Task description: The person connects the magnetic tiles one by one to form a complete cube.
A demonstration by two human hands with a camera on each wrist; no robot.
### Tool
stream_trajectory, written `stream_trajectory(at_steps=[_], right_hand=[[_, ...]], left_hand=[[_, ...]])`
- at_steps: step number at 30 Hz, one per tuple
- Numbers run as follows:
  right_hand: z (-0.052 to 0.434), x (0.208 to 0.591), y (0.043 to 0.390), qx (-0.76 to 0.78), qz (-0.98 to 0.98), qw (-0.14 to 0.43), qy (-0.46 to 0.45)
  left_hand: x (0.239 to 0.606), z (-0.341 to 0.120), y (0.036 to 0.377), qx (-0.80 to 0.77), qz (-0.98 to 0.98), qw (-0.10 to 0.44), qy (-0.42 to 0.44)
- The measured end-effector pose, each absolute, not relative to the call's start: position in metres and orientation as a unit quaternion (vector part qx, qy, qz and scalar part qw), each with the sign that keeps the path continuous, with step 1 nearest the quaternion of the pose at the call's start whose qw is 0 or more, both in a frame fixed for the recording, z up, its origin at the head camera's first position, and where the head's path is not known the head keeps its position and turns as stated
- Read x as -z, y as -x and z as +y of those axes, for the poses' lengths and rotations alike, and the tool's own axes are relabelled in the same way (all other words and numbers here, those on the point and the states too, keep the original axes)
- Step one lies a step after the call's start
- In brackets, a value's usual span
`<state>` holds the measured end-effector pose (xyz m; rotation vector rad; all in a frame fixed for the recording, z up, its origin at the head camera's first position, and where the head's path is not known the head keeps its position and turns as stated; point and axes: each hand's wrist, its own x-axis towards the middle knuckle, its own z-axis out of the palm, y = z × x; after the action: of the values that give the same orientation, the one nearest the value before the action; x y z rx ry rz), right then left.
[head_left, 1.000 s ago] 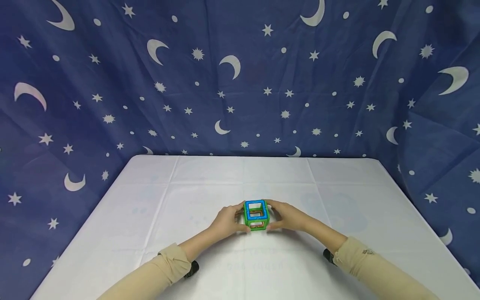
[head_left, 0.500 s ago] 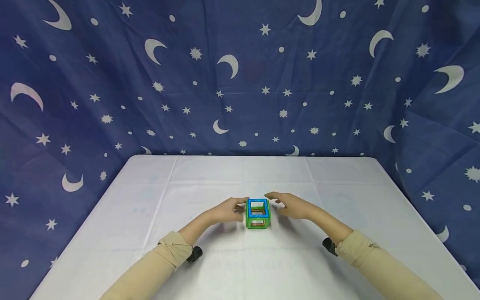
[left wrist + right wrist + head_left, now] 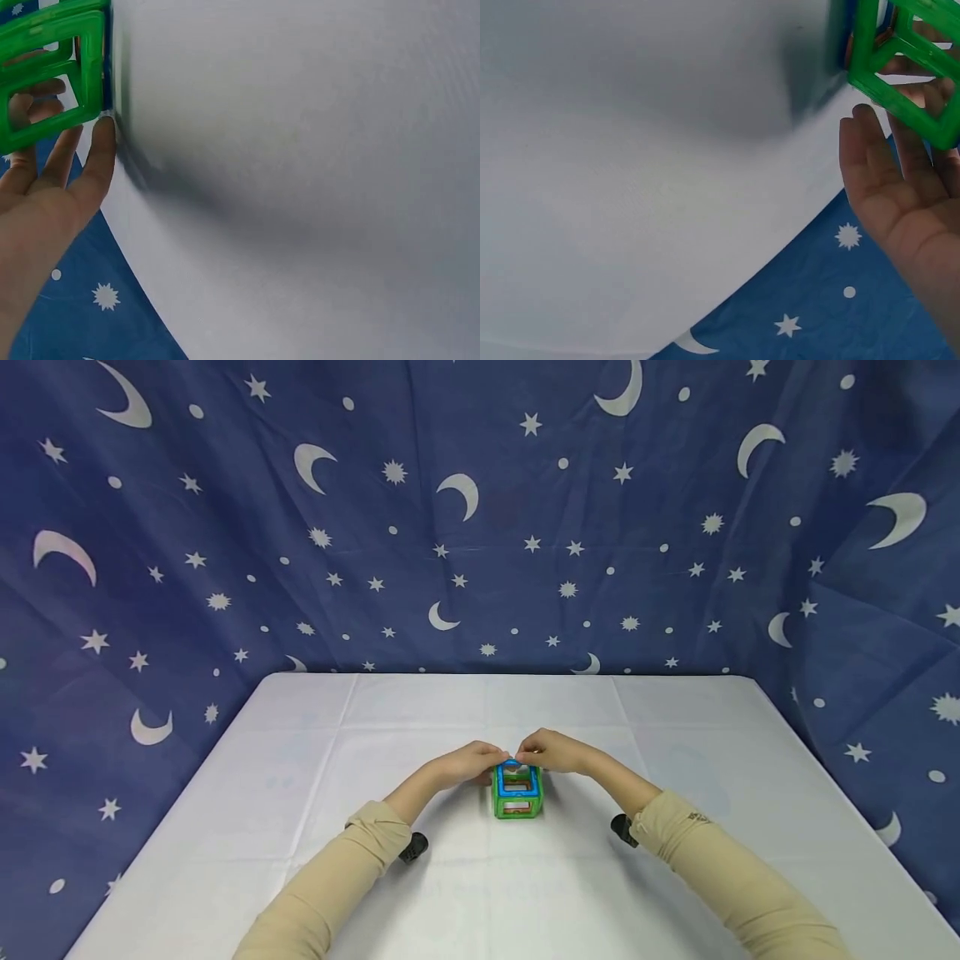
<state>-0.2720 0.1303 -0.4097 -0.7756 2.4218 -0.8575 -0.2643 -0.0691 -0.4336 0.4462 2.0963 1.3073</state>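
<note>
Left grip, right grip fingers straight, touching cube top; orange piece inside.

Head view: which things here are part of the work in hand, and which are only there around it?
In the work:
- cube of green and blue square frames, standing on the table
- left hand, fingers at the cube's top far edge
- right hand, fingers meeting the left at that edge

Only around it:
- white tablecloth
- blue star-and-moon backdrop
</note>
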Motion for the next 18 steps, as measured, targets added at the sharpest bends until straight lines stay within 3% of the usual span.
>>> stream_trajectory(at_steps=[10, 18], right_hand=[[0.132, 0.415, 0.271, 0.367, 0.866, 0.243, 0.237], [0.148, 0.416, 0.260, 0.361, 0.878, 0.212, 0.233]], left_hand=[[0.436, -0.065, 0.261, -0.502, 0.798, 0.295, -0.155], [0.442, -0.070, 0.235, -0.513, 0.840, 0.165, -0.070]])
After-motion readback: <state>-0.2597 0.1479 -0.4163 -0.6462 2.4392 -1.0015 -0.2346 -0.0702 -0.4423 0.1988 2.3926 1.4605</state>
